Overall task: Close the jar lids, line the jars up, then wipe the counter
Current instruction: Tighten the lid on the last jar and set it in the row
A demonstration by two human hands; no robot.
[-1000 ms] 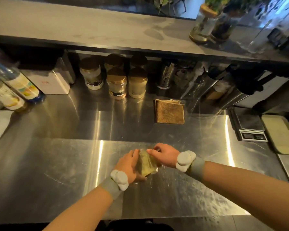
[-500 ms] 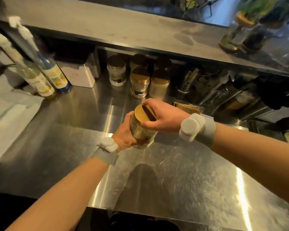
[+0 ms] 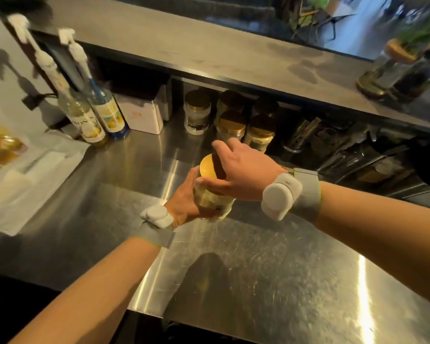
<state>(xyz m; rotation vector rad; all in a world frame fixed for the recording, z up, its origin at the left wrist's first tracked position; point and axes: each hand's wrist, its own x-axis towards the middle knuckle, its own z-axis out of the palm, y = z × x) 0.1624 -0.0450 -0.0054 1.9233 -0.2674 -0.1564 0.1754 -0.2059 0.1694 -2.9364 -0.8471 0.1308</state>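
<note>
I hold a clear jar [image 3: 214,199] with pale contents above the steel counter [image 3: 258,269]. My left hand [image 3: 184,199] grips its body from the left. My right hand [image 3: 241,170] is on its gold lid [image 3: 209,167], thumb on the near rim and fingers arched over the far side. Several more gold-lidded jars [image 3: 233,125] stand in two rows at the back under the shelf. The folded brown cloth is hidden behind my right hand.
Two pump syrup bottles [image 3: 94,115] and a white box [image 3: 144,115] stand at the back left. White paper [image 3: 23,184] covers the left counter. Metal tools and pitchers [image 3: 333,150] crowd the back right. An upper shelf [image 3: 209,53] overhangs the jars.
The jar has come up off the counter, where it lay tilted between both hands, and is now upright in the air. My right hand has shifted onto the lid. The view swung left.
</note>
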